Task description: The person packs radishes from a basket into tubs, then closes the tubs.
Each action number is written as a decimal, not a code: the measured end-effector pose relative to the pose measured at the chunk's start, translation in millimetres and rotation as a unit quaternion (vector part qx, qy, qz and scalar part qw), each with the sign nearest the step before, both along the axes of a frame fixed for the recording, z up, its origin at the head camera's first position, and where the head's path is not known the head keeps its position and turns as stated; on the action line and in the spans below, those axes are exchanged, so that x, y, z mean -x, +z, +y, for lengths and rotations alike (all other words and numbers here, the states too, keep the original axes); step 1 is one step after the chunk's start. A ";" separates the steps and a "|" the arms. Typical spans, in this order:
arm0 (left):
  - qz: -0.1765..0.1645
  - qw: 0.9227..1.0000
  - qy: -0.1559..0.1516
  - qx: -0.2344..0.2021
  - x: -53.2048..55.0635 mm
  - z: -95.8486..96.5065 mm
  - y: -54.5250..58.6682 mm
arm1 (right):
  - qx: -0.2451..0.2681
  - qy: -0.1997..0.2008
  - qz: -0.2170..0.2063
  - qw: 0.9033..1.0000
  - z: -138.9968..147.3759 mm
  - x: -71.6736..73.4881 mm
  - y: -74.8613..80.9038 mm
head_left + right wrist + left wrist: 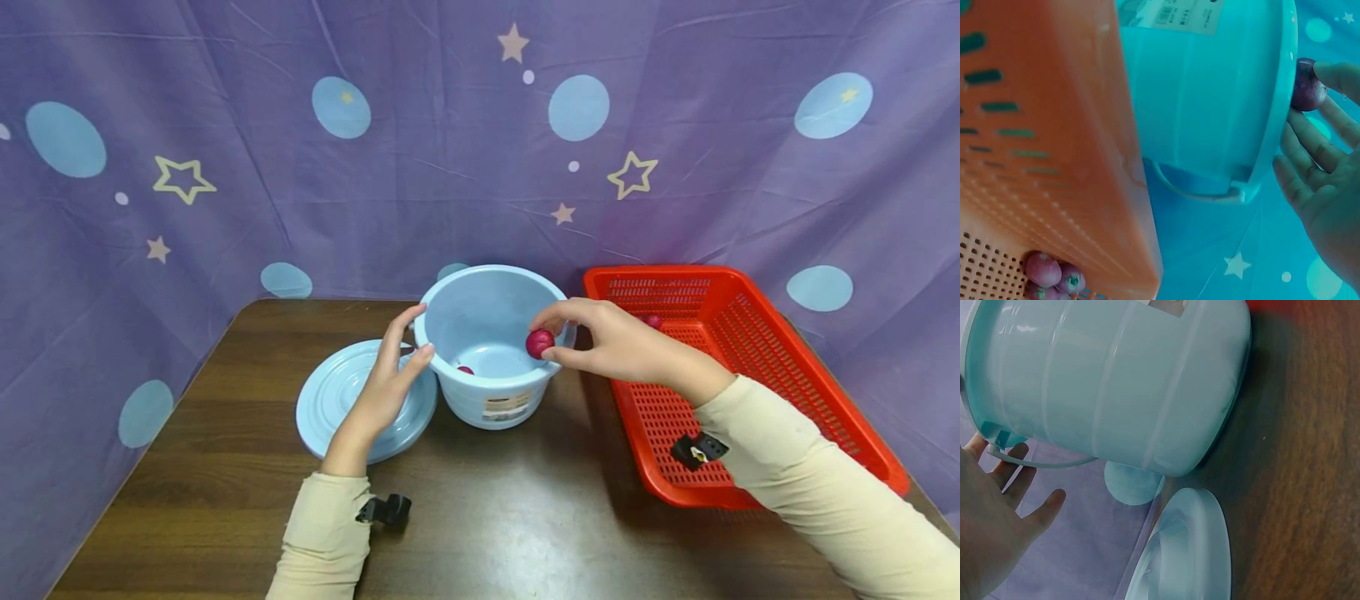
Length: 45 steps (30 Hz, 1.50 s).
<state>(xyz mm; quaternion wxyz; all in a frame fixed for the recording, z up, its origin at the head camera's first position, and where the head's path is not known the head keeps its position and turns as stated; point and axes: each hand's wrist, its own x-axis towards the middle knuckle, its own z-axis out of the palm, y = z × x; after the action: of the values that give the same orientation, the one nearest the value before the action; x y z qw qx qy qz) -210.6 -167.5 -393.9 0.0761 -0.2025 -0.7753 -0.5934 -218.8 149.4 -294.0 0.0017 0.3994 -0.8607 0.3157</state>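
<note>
A light blue bucket (498, 396) stands upright, with a red round fruit (466, 369) partly visible inside. At its left rim, my left hand (386, 392) has its fingers spread and relaxed; in the left wrist view that hand (997, 519) is beside the thin bail handle (1054, 465). My right hand (600, 337) pinches another dark red round fruit (539, 343) between thumb and fingers, just inside the bucket's right rim. The right wrist view shows this held fruit (1308, 85) at the rim. Its exact kind is unclear.
A red perforated basket (817, 383) is right of the bucket, holding several round fruits (1044, 269) at its far end. The blue lid (322, 404) lies on the wooden table (480, 517) to the left, partly beneath my left hand. A purple curtain (450, 125) hangs behind.
</note>
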 end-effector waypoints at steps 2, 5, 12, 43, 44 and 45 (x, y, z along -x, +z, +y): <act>0.000 1.000 0.000 0.001 0.1 0.1 0.2 | -0.002 0.006 -0.005 1.000 -3.0 -0.2 -2.2; 0.002 1.000 -0.001 0.001 0.2 0.3 0.3 | -0.005 0.008 -0.013 1.000 -5.6 0.1 -5.6; 0.003 1.000 0.000 -0.002 0.8 0.0 -1.1 | -0.015 0.005 -0.016 1.000 -9.2 -0.2 -6.8; 0.000 1.000 -0.001 -0.001 0.7 0.3 -0.6 | 0.018 -0.123 -0.040 0.991 74.3 29.7 -9.5; -0.001 1.000 -0.001 -0.001 0.5 0.2 -0.5 | 0.016 -0.125 -0.041 0.991 78.1 31.9 -12.7; -0.001 1.000 0.000 -0.001 0.3 0.1 -0.3 | 0.017 -0.124 -0.043 0.991 81.9 34.1 -16.3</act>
<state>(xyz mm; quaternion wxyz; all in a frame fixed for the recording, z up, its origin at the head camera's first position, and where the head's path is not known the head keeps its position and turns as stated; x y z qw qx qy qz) -210.9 -167.4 -394.2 0.0757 -0.2024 -0.7745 -0.5945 -252.9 231.3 -310.3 0.0110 0.2753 -0.8975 0.3442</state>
